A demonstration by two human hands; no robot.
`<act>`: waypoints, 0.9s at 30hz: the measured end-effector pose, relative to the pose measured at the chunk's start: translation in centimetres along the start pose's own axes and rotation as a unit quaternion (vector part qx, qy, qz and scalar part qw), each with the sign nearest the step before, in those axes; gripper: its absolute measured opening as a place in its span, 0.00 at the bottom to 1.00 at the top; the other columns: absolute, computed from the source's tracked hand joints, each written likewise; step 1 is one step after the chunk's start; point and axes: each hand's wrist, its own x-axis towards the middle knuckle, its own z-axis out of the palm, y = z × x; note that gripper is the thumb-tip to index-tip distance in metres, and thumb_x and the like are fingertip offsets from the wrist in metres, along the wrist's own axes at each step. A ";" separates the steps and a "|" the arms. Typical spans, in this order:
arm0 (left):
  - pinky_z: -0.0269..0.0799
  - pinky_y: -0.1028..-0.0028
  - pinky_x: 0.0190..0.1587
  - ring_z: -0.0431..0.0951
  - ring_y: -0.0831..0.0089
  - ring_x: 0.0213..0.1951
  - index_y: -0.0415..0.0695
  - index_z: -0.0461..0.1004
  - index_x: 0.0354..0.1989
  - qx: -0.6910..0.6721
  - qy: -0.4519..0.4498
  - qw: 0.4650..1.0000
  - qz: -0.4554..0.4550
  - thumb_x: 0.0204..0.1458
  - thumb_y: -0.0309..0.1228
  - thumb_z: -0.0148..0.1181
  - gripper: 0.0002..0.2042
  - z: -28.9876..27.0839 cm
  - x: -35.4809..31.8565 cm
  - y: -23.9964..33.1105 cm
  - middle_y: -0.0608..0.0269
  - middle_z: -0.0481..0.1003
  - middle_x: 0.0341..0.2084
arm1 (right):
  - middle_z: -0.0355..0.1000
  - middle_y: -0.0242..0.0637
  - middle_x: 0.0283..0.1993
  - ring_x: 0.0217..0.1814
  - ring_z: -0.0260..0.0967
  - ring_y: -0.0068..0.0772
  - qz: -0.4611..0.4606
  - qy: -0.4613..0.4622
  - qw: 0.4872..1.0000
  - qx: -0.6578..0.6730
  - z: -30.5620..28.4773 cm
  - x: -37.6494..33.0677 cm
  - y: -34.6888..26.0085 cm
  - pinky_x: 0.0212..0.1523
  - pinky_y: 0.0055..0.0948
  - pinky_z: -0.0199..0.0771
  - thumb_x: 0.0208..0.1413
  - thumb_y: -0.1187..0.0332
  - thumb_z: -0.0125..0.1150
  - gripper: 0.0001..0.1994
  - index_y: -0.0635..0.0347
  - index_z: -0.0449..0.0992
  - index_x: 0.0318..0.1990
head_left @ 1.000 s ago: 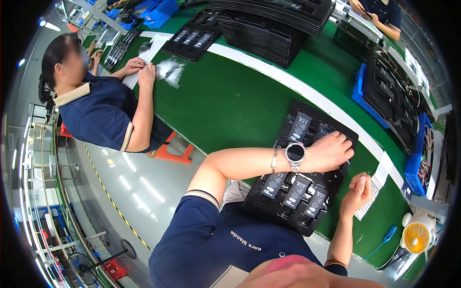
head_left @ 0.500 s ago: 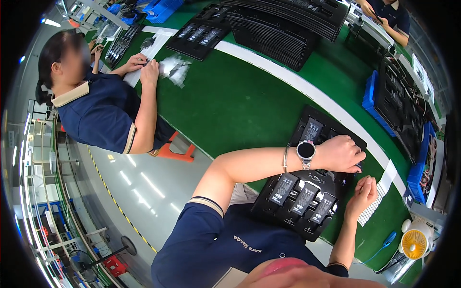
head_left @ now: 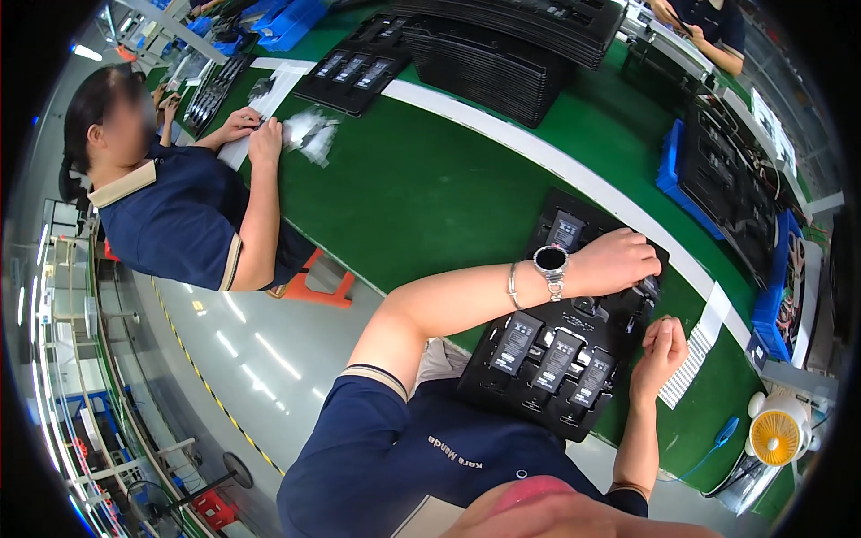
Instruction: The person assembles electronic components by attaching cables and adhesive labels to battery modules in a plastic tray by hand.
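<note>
A black plastic tray [head_left: 475, 381] lies on the green tabletop in front of me. In its near row stand several flat dark batteries [head_left: 557, 360], and another battery [head_left: 565, 230] sits in the far left pocket. My left hand [head_left: 621, 260], with a watch at the wrist, reaches across the tray to its far right side. Its fingers are bent closed over a dark spot there; what they hold is hidden. Beside the tray's right edge my right hand [head_left: 662, 351] is raised with its fingertips pressed together. Anything between them is too small to make out.
A sheet of small white labels [head_left: 686, 369] lies right of my right hand. Beyond a white strip [head_left: 502, 130] rises a stack of black trays [head_left: 484, 67]. A small yellow fan [head_left: 776, 438] stands at the right. A co-worker [head_left: 170, 211] works at the left.
My left fingers have shifted slightly toward the tray's far side, uncovering a dark patch at its right edge. My right hand keeps its place beside the tray. The whole view has shifted a little.
</note>
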 end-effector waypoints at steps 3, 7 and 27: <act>0.72 0.65 0.46 0.76 0.64 0.41 0.45 0.75 0.39 -0.088 0.036 0.994 -0.047 0.46 0.29 0.64 0.11 -0.4 0.1 0.4 0.65 0.76 0.36 | 0.59 0.28 0.21 0.22 0.50 0.16 -0.017 0.005 1.000 -0.017 0.1 -0.2 -0.2 0.22 0.20 0.47 0.64 0.67 0.49 0.16 0.60 0.63 0.22; 0.73 0.68 0.46 0.80 0.65 0.40 0.45 0.75 0.43 -0.218 0.037 0.951 -0.215 0.54 0.29 0.59 0.10 -2.5 0.5 2.1 0.62 0.79 0.38 | 0.60 0.29 0.20 0.22 0.53 0.18 -0.049 0.004 0.998 -0.042 0.1 -0.3 -0.9 0.24 0.21 0.51 0.62 0.70 0.49 0.15 0.62 0.64 0.21; 0.75 0.72 0.41 0.80 0.71 0.36 0.39 0.70 0.44 -0.683 0.060 0.584 -0.434 0.57 0.27 0.56 0.08 -7.0 -3.7 6.0 0.61 0.76 0.33 | 0.78 0.45 0.47 0.15 0.67 0.26 -0.360 -0.043 0.902 -0.234 1.3 0.7 -3.7 0.15 0.22 0.64 0.41 0.75 0.61 0.07 0.60 0.68 0.20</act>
